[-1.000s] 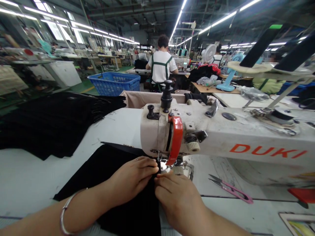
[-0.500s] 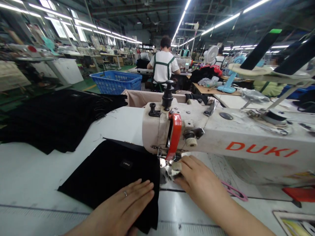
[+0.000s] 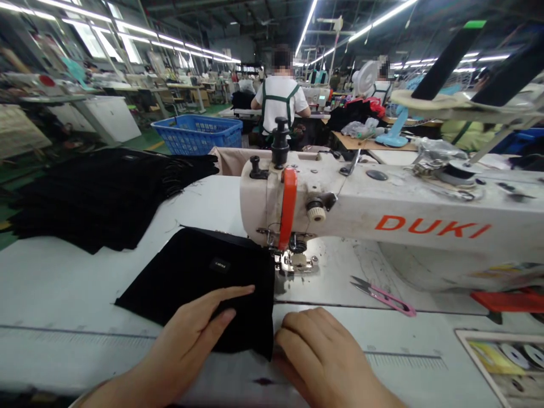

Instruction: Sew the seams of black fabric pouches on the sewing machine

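A black fabric piece [image 3: 187, 277] with a small dark label [image 3: 220, 265] lies flat, its right edge beside the needle area of the sewing machine [image 3: 361, 209]. My left hand [image 3: 191, 328] rests on its lower part, fingers stretched out and thumb apart. Close to the lower right edge of the fabric, my right hand [image 3: 318, 351] is closed, with fingers curled together. Its fingertips point toward the cloth; whether they pinch anything is hidden. The presser foot [image 3: 297, 262] sits just right of the fabric's edge.
Pink-handled thread snips [image 3: 389, 297] lie right of the presser foot. A stack of black fabric pieces [image 3: 93, 198] lies at the left. Beyond the table stand a blue basket [image 3: 198, 133] and a seated person [image 3: 280, 102]. A ruler scale [image 3: 85, 335] runs along the table front.
My right hand has left the presser foot and come down toward me, beside the fabric's lower corner. My left hand's index finger and thumb are now spread further apart. The view has shifted slightly.
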A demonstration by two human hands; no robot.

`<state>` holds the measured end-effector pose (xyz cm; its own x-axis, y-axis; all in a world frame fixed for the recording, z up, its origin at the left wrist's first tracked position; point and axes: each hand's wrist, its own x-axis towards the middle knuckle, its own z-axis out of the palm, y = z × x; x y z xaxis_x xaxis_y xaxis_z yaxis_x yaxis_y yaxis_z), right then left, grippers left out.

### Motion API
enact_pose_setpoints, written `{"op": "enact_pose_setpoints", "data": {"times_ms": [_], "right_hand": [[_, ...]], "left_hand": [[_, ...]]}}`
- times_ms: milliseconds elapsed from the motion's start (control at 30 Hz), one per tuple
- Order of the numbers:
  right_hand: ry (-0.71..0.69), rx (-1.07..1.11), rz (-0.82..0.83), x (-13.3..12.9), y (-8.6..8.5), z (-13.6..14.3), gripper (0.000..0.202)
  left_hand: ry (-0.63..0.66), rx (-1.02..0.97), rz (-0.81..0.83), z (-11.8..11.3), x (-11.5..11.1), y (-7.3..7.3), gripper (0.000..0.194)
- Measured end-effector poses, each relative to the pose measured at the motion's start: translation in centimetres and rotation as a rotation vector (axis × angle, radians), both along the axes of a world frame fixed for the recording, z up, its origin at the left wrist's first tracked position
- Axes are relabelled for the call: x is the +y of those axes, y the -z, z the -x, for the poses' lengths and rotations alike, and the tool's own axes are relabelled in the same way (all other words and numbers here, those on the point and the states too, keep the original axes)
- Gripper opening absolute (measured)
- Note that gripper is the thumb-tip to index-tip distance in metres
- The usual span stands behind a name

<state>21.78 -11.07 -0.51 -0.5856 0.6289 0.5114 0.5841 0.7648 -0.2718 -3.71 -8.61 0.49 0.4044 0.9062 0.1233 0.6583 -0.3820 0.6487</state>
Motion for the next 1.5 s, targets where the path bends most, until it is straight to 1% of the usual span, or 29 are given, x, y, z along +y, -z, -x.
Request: {"op": "enact_pose_setpoints", "data": {"times_ms": [100,200,300,367,433,533,600,700,733,800,867,933,967,1033,1100,1133,1233,1300,1400,1500], "right_hand": [[0.049,0.076,0.056,-0.3,0.9,0.7,0.01],[0.079,0.253,0.155,-0.7,1.4,1.5,0.012],[0.069,0.418,0.186,-1.1,1.7,2.0,0.023],[0.083,0.418,0.124,-1.2,1.9,2.1,0.023],[0.073,0.363,0.009,-1.2,2.1,1.9,0.024],[-0.013,0.247,-0.119,-0.9,2.2,1.5,0.023],[-0.055,0.194,-0.137,-0.8,2.2,1.3,0.018],[-0.036,0.23,-0.098,-0.9,2.1,1.3,0.021],[-0.024,0.244,-0.06,-1.0,2.1,1.5,0.023],[0.004,0.266,0.013,-1.2,2.2,1.7,0.028],[0.026,0.31,0.019,-1.4,2.3,2.0,0.031],[0.016,0.333,-0.016,-1.6,2.4,2.1,0.03],[0.001,0.328,-0.035,-1.6,2.4,2.1,0.028],[-0.012,0.289,-0.055,-1.6,2.4,2.1,0.026],[0.002,0.276,-0.077,-1.5,2.3,2.1,0.028],[0.013,0.279,-0.087,-1.5,2.3,2.1,0.03],[0.023,0.281,-0.11,-1.6,2.2,2.1,0.03],[0.026,0.275,-0.108,-1.7,2.2,2.2,0.027],[0.058,0.269,-0.089,-1.8,2.1,2.2,0.026],[0.067,0.28,-0.105,-1.9,1.9,2.1,0.025]], "left_hand": [[0.008,0.016,-0.037,-0.1,-0.2,0.3,0.037],[0.008,0.029,-0.081,0.0,-0.4,0.5,0.037],[-0.001,0.011,-0.145,0.2,-0.5,0.6,0.039],[0.019,0.015,-0.177,0.3,-0.5,0.7,0.041],[0.064,0.051,-0.2,0.4,-0.5,0.8,0.043],[0.162,0.131,-0.246,0.5,-0.6,1.3,0.048],[0.229,0.189,-0.287,0.4,-0.7,1.7,0.055],[0.297,0.269,-0.349,0.1,-1.0,1.9,0.069],[0.322,0.3,-0.362,0.0,-1.0,1.7,0.072],[0.351,0.349,-0.379,-0.3,-0.8,0.8,0.074],[0.315,0.363,-0.403,-0.5,-0.4,-0.6,0.069],[0.284,0.372,-0.451,-0.8,-0.1,-2.0,0.064],[0.306,0.395,-0.471,-1.0,0.0,-2.5,0.064],[0.427,0.473,-0.495,-1.5,-0.3,-2.7,0.067],[0.524,0.563,-0.492,-2.1,-0.8,-2.2,0.071],[0.544,0.599,-0.487,-2.3,-1.1,-1.8,0.072],[0.542,0.652,-0.475,-2.6,-1.6,-0.6,0.069],[0.534,0.632,-0.455,-2.4,-1.7,0.0,0.068],[0.526,0.541,-0.417,-1.8,-1.9,0.4,0.063],[0.557,0.437,-0.409,-1.0,-2.4,0.9,0.057]]}}
